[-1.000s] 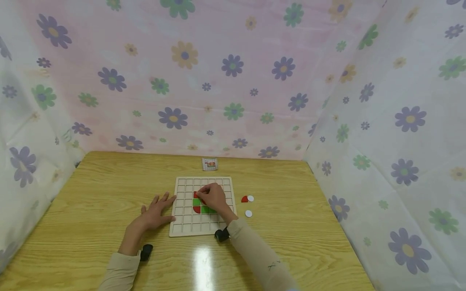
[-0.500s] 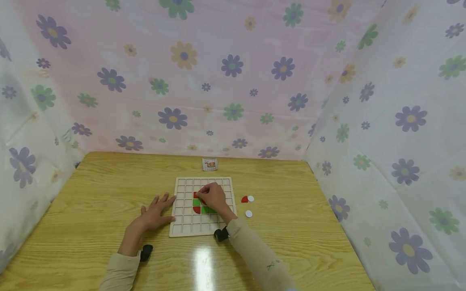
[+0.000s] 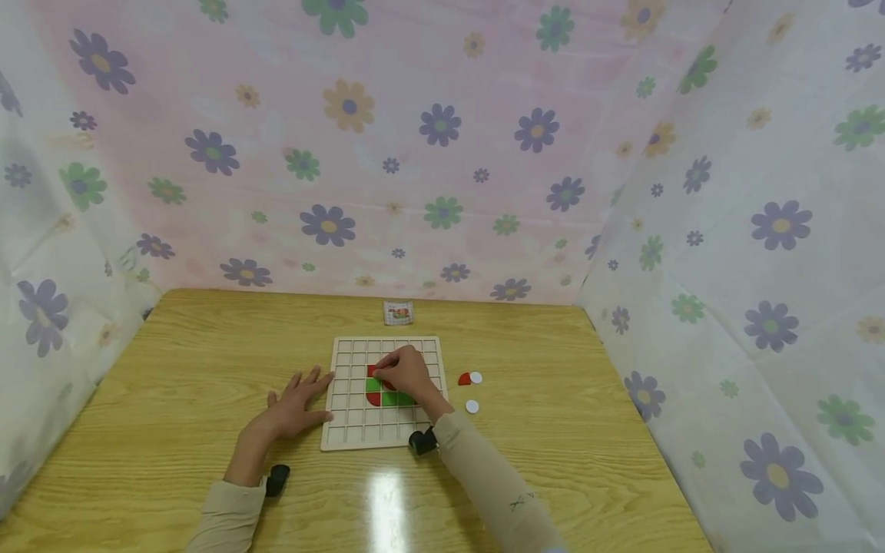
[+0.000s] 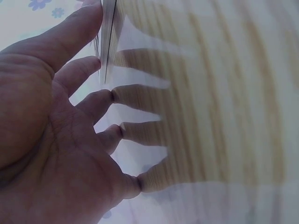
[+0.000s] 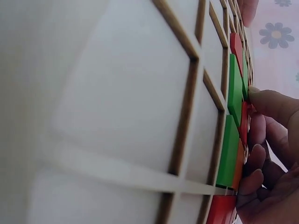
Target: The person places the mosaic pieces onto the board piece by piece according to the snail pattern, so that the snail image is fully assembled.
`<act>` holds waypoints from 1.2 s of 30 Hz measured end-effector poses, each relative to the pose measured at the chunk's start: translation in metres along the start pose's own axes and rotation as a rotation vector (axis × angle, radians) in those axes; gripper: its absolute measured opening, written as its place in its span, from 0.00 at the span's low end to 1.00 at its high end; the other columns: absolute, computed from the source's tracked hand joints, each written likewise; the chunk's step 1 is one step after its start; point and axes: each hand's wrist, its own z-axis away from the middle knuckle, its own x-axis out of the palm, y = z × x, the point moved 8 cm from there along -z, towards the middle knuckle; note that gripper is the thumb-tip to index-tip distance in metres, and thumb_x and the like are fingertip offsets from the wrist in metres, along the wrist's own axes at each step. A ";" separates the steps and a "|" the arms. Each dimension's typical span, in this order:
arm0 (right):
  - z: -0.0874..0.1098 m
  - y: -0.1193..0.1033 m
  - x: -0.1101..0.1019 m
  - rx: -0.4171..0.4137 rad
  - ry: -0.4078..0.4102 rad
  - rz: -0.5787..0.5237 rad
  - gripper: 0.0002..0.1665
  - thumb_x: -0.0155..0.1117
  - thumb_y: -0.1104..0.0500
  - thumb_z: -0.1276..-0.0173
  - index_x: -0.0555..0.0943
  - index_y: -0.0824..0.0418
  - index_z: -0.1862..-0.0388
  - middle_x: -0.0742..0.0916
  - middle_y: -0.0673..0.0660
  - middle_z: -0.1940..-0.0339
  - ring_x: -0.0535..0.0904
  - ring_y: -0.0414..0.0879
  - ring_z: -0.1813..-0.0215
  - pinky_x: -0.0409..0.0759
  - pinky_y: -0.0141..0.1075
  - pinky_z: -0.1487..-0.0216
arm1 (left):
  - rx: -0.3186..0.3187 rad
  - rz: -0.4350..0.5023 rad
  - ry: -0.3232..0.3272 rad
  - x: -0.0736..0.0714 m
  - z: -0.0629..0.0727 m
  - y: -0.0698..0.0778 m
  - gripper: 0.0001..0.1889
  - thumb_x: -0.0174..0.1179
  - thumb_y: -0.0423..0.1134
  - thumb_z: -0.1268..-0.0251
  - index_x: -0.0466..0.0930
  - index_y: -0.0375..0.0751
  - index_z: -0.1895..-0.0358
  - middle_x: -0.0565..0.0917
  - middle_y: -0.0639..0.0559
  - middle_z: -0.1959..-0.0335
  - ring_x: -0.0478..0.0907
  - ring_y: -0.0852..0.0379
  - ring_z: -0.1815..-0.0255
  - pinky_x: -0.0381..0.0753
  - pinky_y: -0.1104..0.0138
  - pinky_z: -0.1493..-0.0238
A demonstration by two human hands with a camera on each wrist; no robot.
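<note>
A pale wooden grid board (image 3: 346, 432) lies on the table with red and green tiles in its middle cells. My left hand (image 3: 293, 405) rests beside it, fingers spread, fingertips at the board's left edge; the left wrist view shows the same straight fingers on the glossy tabletop. My right hand (image 3: 409, 374) is over the board, thumb and index fingertips together at the corner of a red square tile (image 3: 371, 369) and a green tile (image 3: 373, 385). In the right wrist view the thumb touches the row of tiles beside a green tile (image 5: 236, 84). I cannot tell whether a tile is pinched.
Right of the board lie a red quarter-round tile (image 3: 464, 379), a white disc (image 3: 476, 378) touching it, and another white disc (image 3: 472, 406). A small picture card (image 3: 399, 312) lies behind the board. Flowered curtains (image 3: 442, 177) surround the table.
The right fingertips have shifted slightly toward me, and more of the red square tile shows. The left hand stays where it was.
</note>
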 end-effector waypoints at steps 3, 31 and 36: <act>0.000 0.000 -0.001 -0.005 0.015 0.011 0.04 0.76 0.60 0.36 0.92 0.61 0.66 0.90 0.53 0.69 0.81 0.40 0.71 0.80 0.33 0.71 | 0.000 -0.001 -0.002 0.000 0.000 0.001 0.41 0.66 0.47 0.30 0.57 0.38 0.20 0.47 0.29 0.18 0.35 0.21 0.21 0.32 0.19 0.38; 0.011 0.007 -0.043 -0.153 0.105 -0.181 0.15 0.63 0.57 0.23 0.88 0.67 0.51 0.89 0.61 0.57 0.82 0.50 0.59 0.79 0.33 0.58 | 0.021 -0.008 0.003 -0.002 0.001 0.001 0.40 0.65 0.46 0.30 0.58 0.36 0.21 0.48 0.28 0.19 0.37 0.20 0.22 0.33 0.18 0.39; 0.027 0.019 -0.070 -0.164 0.125 -0.107 0.11 0.66 0.63 0.27 0.87 0.69 0.52 0.89 0.62 0.59 0.81 0.50 0.60 0.79 0.34 0.58 | 0.027 0.014 0.009 0.002 0.000 -0.001 0.41 0.66 0.47 0.31 0.58 0.36 0.21 0.48 0.27 0.20 0.37 0.20 0.22 0.32 0.18 0.38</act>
